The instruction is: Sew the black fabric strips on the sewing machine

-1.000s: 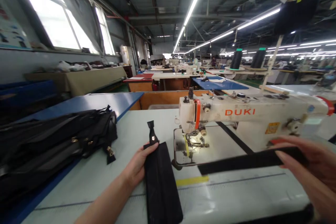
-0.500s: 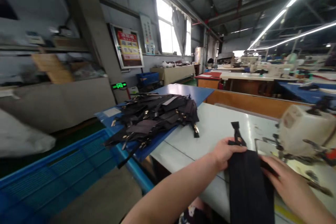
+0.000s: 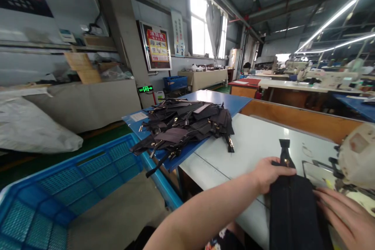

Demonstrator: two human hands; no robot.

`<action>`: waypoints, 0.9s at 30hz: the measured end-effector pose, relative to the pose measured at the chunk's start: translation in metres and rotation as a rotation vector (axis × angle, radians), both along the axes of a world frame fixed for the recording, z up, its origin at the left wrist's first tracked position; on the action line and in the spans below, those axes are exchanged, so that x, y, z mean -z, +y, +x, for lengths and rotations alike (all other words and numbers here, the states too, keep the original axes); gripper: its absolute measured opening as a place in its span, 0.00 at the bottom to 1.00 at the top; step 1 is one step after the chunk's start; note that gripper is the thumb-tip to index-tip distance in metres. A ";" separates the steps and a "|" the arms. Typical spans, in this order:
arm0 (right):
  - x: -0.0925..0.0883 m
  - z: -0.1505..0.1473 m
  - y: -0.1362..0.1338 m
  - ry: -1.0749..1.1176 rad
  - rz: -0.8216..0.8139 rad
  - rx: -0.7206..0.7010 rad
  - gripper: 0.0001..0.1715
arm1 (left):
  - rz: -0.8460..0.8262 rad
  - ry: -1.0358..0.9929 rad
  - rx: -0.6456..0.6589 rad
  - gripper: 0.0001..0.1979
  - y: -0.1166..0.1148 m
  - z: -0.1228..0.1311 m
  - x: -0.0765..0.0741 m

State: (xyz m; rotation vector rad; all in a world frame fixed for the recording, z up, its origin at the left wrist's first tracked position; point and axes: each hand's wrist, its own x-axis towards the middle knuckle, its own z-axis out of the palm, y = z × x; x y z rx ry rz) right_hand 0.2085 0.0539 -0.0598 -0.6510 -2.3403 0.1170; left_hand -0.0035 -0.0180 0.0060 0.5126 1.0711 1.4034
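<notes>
A long black fabric piece (image 3: 293,211) with a zipper down its middle hangs over the near edge of the white table (image 3: 249,140). Its narrow tab and metal zipper pull stick up at the far end. My left hand (image 3: 271,172) pinches the piece's upper left corner, thumb across the top. At the piece's right edge lies my right hand (image 3: 342,211), its fingers stretched out and pointing left. Left of the white table, a heap of similar black zippered pieces (image 3: 187,125) covers part of a blue table (image 3: 216,95).
A sewing machine (image 3: 359,156) stands at the right, beside my right hand. At the lower left is a blue plastic crate (image 3: 96,175) with a grey-brown bottom. A wooden partition (image 3: 293,119) runs behind the white table.
The view has turned left, so the surroundings sit further right. My left hand still grips the piece's top; the fingers of my right hand now lie straighter along its edge.
</notes>
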 end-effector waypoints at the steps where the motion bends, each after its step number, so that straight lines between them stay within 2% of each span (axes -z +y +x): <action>1: 0.003 0.007 -0.005 -0.003 -0.058 -0.020 0.27 | 0.003 0.004 -0.006 0.04 0.001 0.000 0.001; 3: 0.004 0.016 -0.020 0.033 -0.282 -0.037 0.28 | 0.009 0.017 -0.023 0.05 0.001 -0.001 0.001; 5: -0.005 0.016 -0.039 0.134 -0.625 -0.024 0.30 | 0.025 0.037 -0.043 0.06 -0.001 -0.001 -0.001; 7: -0.023 0.005 -0.059 0.240 -1.005 -0.076 0.36 | 0.051 0.065 -0.061 0.07 -0.004 0.001 -0.006; 9: -0.044 -0.013 -0.077 0.389 -1.250 -0.023 0.40 | 0.091 0.104 -0.080 0.08 -0.008 0.003 -0.013; 10: -0.054 -0.023 -0.085 0.432 -1.300 -0.018 0.38 | 0.118 0.127 -0.092 0.08 -0.010 0.004 -0.016; 12: -0.074 -0.040 -0.098 0.428 -1.377 -0.100 0.34 | 0.186 0.181 -0.119 0.07 -0.013 0.006 -0.024; 15: -0.094 -0.052 -0.112 0.395 -1.470 -0.180 0.29 | 0.300 0.281 -0.181 0.08 -0.020 0.005 -0.039; 19: -0.099 -0.048 -0.127 0.425 -1.498 -0.261 0.24 | 0.442 0.461 -0.211 0.16 -0.045 -0.001 -0.063; 22: -0.091 -0.044 -0.138 0.432 -1.505 -0.361 0.22 | 0.557 0.665 -0.160 0.12 -0.073 -0.009 -0.072; 23: -0.086 -0.044 -0.141 0.436 -1.488 -0.378 0.21 | 0.642 0.806 -0.119 0.09 -0.082 -0.011 -0.072; 25: -0.075 -0.045 -0.147 0.447 -1.442 -0.392 0.20 | 0.992 1.357 -0.051 0.12 -0.098 -0.017 -0.069; 27: -0.063 -0.047 -0.152 0.488 -1.386 -0.390 0.19 | 1.170 1.757 0.013 0.15 -0.111 -0.022 -0.064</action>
